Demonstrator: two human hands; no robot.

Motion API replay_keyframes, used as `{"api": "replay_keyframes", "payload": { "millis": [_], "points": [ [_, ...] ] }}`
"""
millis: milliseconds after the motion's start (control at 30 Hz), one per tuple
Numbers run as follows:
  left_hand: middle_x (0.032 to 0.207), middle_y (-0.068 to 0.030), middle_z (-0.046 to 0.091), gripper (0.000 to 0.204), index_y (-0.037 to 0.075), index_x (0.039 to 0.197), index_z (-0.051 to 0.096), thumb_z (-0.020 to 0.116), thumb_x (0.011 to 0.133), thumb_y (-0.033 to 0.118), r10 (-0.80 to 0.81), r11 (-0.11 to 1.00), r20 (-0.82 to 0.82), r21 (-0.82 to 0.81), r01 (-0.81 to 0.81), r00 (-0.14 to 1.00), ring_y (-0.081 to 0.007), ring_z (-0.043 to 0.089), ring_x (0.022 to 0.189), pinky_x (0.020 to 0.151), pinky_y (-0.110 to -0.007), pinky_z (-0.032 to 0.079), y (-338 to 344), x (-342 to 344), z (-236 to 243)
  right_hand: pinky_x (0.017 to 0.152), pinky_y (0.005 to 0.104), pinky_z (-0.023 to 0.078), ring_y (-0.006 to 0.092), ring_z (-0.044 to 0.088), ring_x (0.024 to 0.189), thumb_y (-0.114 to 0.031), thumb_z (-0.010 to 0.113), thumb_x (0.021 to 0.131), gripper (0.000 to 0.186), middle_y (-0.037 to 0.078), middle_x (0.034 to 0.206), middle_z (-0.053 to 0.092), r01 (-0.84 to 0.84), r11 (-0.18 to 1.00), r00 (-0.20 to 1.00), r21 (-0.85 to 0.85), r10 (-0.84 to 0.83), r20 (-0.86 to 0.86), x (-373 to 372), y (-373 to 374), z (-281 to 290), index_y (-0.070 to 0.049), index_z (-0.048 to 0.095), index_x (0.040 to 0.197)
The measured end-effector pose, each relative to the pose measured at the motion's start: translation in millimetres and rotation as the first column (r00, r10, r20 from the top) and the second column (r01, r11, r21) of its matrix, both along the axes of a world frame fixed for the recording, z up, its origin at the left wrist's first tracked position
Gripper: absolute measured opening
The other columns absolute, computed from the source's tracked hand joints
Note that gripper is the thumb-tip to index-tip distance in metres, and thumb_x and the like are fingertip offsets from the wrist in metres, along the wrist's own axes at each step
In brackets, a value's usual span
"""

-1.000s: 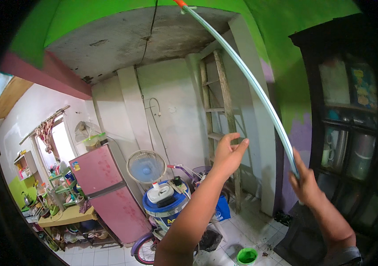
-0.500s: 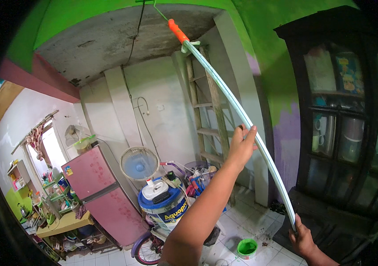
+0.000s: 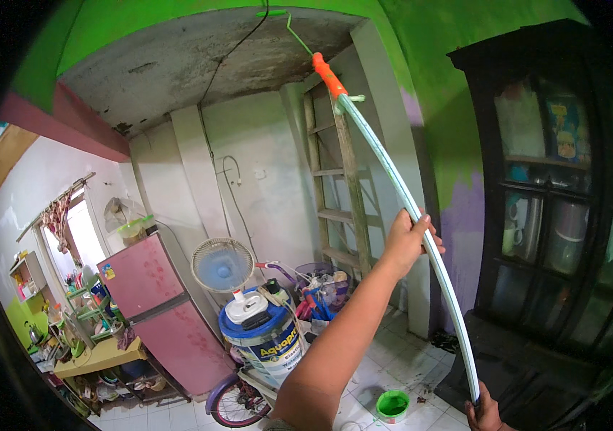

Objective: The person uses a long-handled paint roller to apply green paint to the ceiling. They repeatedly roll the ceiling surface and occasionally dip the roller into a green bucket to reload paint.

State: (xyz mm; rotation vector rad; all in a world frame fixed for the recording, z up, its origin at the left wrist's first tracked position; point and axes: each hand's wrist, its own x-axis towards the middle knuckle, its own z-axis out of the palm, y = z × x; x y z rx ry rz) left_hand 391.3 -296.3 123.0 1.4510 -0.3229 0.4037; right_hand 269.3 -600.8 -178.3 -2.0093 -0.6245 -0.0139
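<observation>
My left hand (image 3: 414, 241) grips a long pale pole (image 3: 378, 151) around its middle. Lower down, at the bottom right, my right hand (image 3: 485, 411) is closed on the same pole. An orange handle (image 3: 328, 75) tops the pole, joined by a green bent rod to a paint roller (image 3: 270, 13) up by the green painted beam and grey ceiling (image 3: 155, 57). A small tub of green paint (image 3: 393, 402) stands on the tiled floor below.
A wooden ladder (image 3: 353, 187) leans in the recess. A dark glass-fronted cabinet (image 3: 594, 122) stands right. Left are a pink fridge (image 3: 152, 284), a fan (image 3: 222, 262) on a large bucket (image 3: 263, 341), a bicycle wheel (image 3: 238, 399) and a cluttered kitchen counter (image 3: 98, 359).
My left hand went from beside the pole to gripping it. My right hand moved downward. The orange handle dropped lower and rightward, and the roller came into view at the top.
</observation>
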Motion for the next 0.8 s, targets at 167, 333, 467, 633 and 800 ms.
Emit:
{"api": "replay_keyframes", "payload": {
  "millis": [167,333,467,633,800],
  "points": [
    [0.088,-0.0117,0.055,0.019,0.005,0.116,0.040,0.048,0.101,0.013,-0.114,0.992,0.055,-0.055,0.117,0.992,-0.0265,0.064,0.072,0.069,-0.051,0.062,-6,10,10,0.064,0.0346,0.052,0.0255,0.063,0.068,-0.008,0.065,0.090,0.043,0.020,0.079,0.063,-0.024,0.988,0.942,0.150,-0.028,0.334,14,-4,14,0.001,0.049,0.129],
    [0.089,-0.0127,0.055,0.022,0.002,0.118,0.038,0.048,0.101,0.011,0.024,1.000,0.025,0.000,-0.024,0.999,-0.0267,0.063,0.076,0.074,-0.055,0.061,29,14,49,0.063,0.0383,0.055,0.0339,0.071,0.071,-0.009,0.068,0.087,0.032,0.023,0.075,0.065,-0.098,0.990,0.987,0.100,0.083,0.138,53,29,-4,0.002,0.052,0.113],
    [0.090,-0.0117,0.054,0.021,0.004,0.118,0.039,0.049,0.101,0.012,0.057,0.998,0.014,0.011,-0.058,0.998,-0.0264,0.062,0.078,0.074,-0.055,0.061,25,6,30,0.059,0.0421,0.053,0.0370,0.069,0.067,-0.010,0.063,0.091,0.026,0.023,0.072,0.063,-0.194,0.959,0.976,0.205,0.169,0.135,41,29,-3,0.004,0.052,0.110],
    [0.089,-0.0101,0.054,0.023,0.006,0.119,0.040,0.052,0.100,0.013,-0.042,0.998,-0.028,0.049,0.044,0.999,-0.0237,0.061,0.077,0.070,-0.050,0.062,6,2,13,0.044,0.0333,0.040,0.0143,0.053,0.048,-0.016,0.065,0.092,0.021,0.008,0.056,0.053,-0.188,0.956,0.978,0.227,0.161,0.133,21,28,-17,-0.004,0.047,0.091],
    [0.089,-0.0089,0.053,0.025,0.005,0.120,0.039,0.052,0.100,0.013,-0.074,0.989,-0.001,0.132,0.073,0.997,-0.0213,0.061,0.077,0.070,-0.047,0.062,-18,-4,11,0.043,0.0338,0.041,0.0143,0.053,0.046,-0.016,0.062,0.093,0.020,0.007,0.056,0.055,-0.198,0.953,0.980,0.228,0.188,0.065,15,37,-50,-0.003,0.052,0.103]
  ]
}}
